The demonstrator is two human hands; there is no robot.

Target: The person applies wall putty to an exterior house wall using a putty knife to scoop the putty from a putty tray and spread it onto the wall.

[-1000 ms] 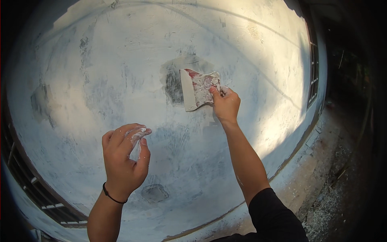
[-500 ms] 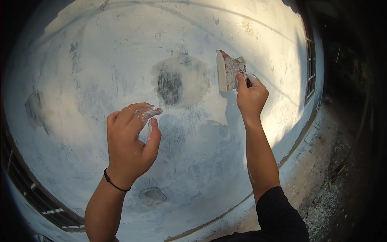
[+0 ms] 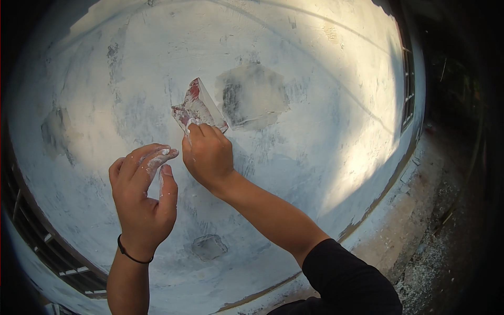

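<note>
A wide putty knife (image 3: 198, 105) with a reddish handle part, crusted with pale filler, is gripped in my right hand (image 3: 211, 157). Its broad blade is slanted and lies close to the white wall (image 3: 294, 173); whether the edge touches, I cannot tell. Just right of the blade is a grey patch of filler (image 3: 268, 97) with a darker left side. My left hand (image 3: 143, 194) hovers lower left of the right one, fingers curved and thumb apart, with nothing between them. White filler smears its index finger and thumb. A dark band circles that wrist.
A smaller grey patch (image 3: 209, 247) shows low on the wall, and another patch (image 3: 56, 131) lies at the left. Barred windows (image 3: 52, 247) stand at the lower left and a second barred window (image 3: 408, 84) at the right. Rough ground (image 3: 420, 236) runs along the wall's foot.
My right hand has swept left with the putty knife, from right of the grey patch to its left, and the blade has turned. My left hand has shifted slightly left and down.
</note>
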